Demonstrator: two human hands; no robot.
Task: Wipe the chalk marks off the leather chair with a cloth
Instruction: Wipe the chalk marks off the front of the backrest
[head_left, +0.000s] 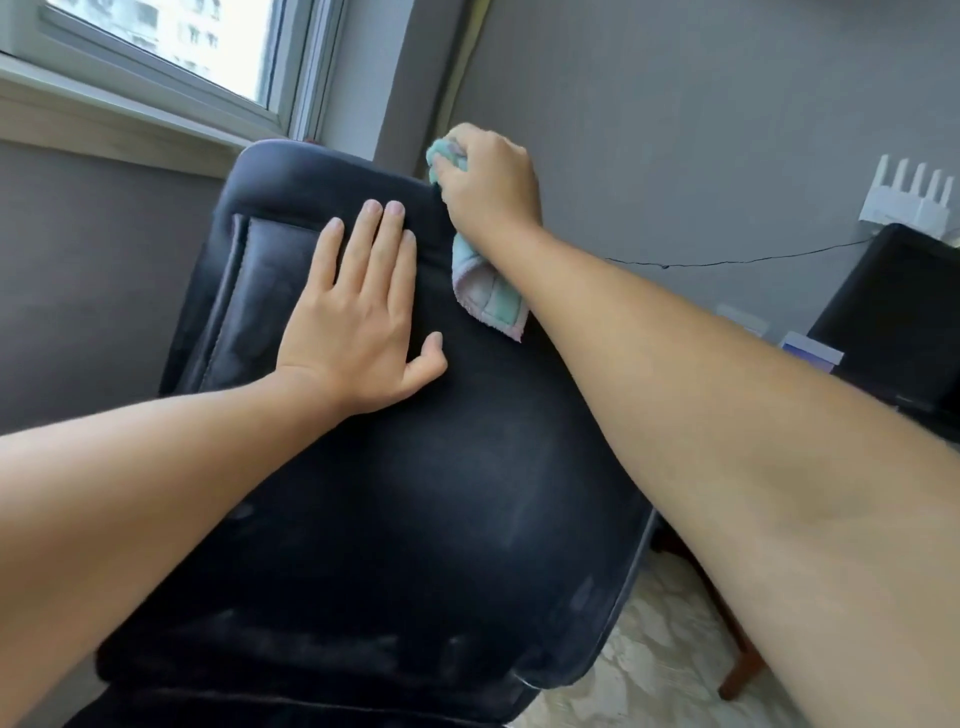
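Observation:
A black leather chair (415, 493) fills the middle of the view, with faint whitish smears near its lower edge. My left hand (358, 317) lies flat on the chair's upper part, fingers straight and spread. My right hand (488, 179) grips a bunched teal and pink cloth (485, 293) at the chair's upper right corner. One end of the cloth pokes out above my fist and the rest hangs down below my wrist against the chair's edge.
A window and its sill (130, 119) run along the upper left. A grey wall stands behind the chair. A white router (914, 202), a thin cable, a black object (893, 317) and a brown wooden leg (737, 670) on a pale floor are at the right.

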